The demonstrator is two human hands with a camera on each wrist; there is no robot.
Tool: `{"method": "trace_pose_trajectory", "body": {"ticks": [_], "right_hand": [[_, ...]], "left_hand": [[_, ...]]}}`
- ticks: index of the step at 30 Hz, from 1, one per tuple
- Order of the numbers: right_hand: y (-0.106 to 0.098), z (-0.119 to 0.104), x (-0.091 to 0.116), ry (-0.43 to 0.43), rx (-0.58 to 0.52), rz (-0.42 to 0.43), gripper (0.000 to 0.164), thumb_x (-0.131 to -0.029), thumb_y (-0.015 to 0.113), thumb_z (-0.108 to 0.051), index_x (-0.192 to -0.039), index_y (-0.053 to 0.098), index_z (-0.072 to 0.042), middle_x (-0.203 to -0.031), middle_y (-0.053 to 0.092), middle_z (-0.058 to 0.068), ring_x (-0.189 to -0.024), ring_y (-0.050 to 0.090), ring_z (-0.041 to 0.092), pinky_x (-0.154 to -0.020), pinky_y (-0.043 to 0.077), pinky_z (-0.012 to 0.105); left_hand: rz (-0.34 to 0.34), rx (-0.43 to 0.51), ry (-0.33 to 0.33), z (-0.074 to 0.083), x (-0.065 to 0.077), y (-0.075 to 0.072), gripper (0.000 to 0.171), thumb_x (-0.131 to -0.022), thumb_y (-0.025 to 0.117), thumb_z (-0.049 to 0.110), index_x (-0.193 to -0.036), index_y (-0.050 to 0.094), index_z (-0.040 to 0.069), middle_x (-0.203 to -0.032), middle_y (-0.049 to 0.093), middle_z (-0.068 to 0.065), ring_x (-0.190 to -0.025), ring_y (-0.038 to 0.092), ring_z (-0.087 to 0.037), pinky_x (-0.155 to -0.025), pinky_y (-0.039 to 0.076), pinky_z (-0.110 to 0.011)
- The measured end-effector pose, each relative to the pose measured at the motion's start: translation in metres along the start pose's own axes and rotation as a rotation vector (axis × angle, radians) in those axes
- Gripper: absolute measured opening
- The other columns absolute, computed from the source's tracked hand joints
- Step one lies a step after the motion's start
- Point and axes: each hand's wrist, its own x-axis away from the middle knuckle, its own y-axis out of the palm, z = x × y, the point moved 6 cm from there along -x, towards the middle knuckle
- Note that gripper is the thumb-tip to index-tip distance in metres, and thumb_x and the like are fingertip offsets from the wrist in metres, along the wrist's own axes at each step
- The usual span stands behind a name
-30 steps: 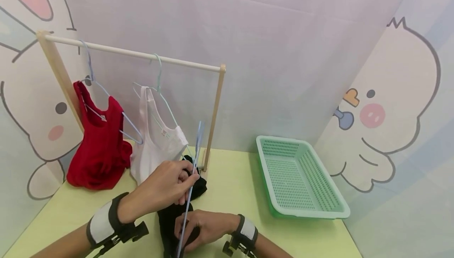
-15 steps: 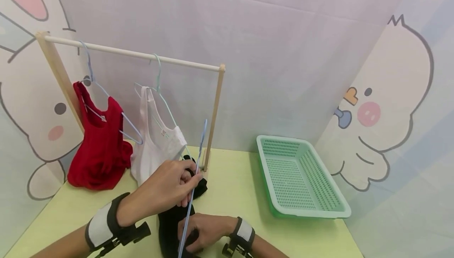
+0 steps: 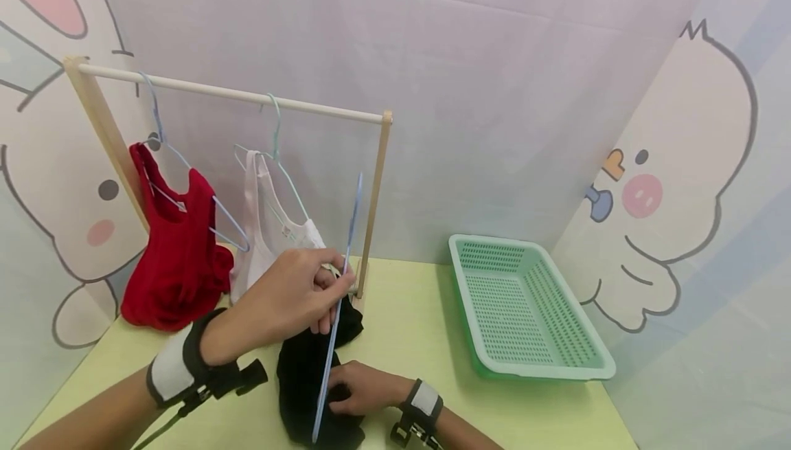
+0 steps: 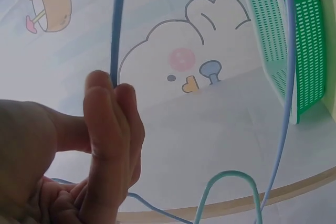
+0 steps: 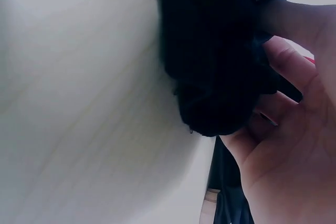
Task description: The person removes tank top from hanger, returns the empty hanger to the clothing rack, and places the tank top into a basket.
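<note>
My left hand (image 3: 296, 295) pinches a light blue clothes hanger (image 3: 353, 220) between thumb and fingers, and the hanger is seen nearly edge-on. Below it, on the table, lies a black garment (image 3: 303, 395) in a bunched heap. My right hand (image 3: 371, 388) grips a fold of this cloth, just right of the hanger's lower part. In the right wrist view, thumb and fingers (image 5: 283, 59) curl about the dark fabric (image 5: 215, 51). The garment's exact kind cannot be made out. The left wrist view shows the hanger's blue bar (image 4: 119, 24) at the fingertips.
A wooden rack (image 3: 231, 93) stands at the back left. On it hang a red tank top (image 3: 176, 257) and a white tank top (image 3: 256, 251), each on a hanger. To the right, a green plastic basket (image 3: 531, 372) sits on the yellow table (image 3: 408, 312).
My left hand has risen with the blue hanger. My right hand has moved slightly forward and right, and the black garment has shifted and bunched under it.
</note>
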Motion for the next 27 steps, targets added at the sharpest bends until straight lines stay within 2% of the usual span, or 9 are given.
{"method": "trace_pose_trajectory", "body": {"ticks": [4,8,15,27], "right_hand": [[0.002,0.003,0.001,-0.004,-0.017,-0.012,0.015,-0.105,0.066,-0.003,-0.117,0.076,-0.006,-0.114,0.074,0.002,-0.102,0.058,-0.009,-0.094,0.049,0.012],[0.003,0.001,0.002,-0.008,-0.042,-0.009,0.018,-0.105,0.064,-0.001,-0.118,0.076,-0.004,-0.118,0.074,0.004,-0.107,0.059,-0.009,-0.096,0.048,0.011],[0.004,0.001,0.002,-0.009,0.021,-0.019,0.02,-0.104,0.064,0.0,-0.118,0.076,-0.007,-0.113,0.07,-0.001,-0.092,0.052,-0.006,-0.087,0.047,0.007],[0.005,0.004,0.003,0.024,0.002,-0.024,0.02,-0.103,0.065,-0.001,-0.117,0.077,-0.007,-0.112,0.069,-0.002,-0.091,0.051,-0.007,-0.087,0.047,0.008]], "left_hand": [[0.013,-0.005,-0.016,0.001,-0.015,-0.01,0.014,-0.107,0.064,0.015,-0.103,0.067,0.002,-0.057,0.065,0.009,-0.048,0.065,-0.014,-0.064,0.055,-0.027],[0.029,-0.006,-0.017,0.003,-0.03,-0.019,0.015,-0.108,0.062,0.015,-0.106,0.068,0.001,-0.06,0.067,0.004,-0.052,0.067,-0.016,-0.063,0.056,-0.029],[0.065,-0.029,-0.008,0.006,-0.054,-0.031,0.018,-0.109,0.059,0.017,-0.109,0.068,0.001,-0.061,0.068,0.001,-0.056,0.068,-0.018,-0.062,0.052,-0.03],[0.065,-0.029,-0.02,0.003,-0.089,-0.053,0.022,-0.109,0.058,0.017,-0.11,0.068,-0.002,-0.065,0.07,-0.006,-0.059,0.069,-0.023,-0.063,0.057,-0.03]]}}
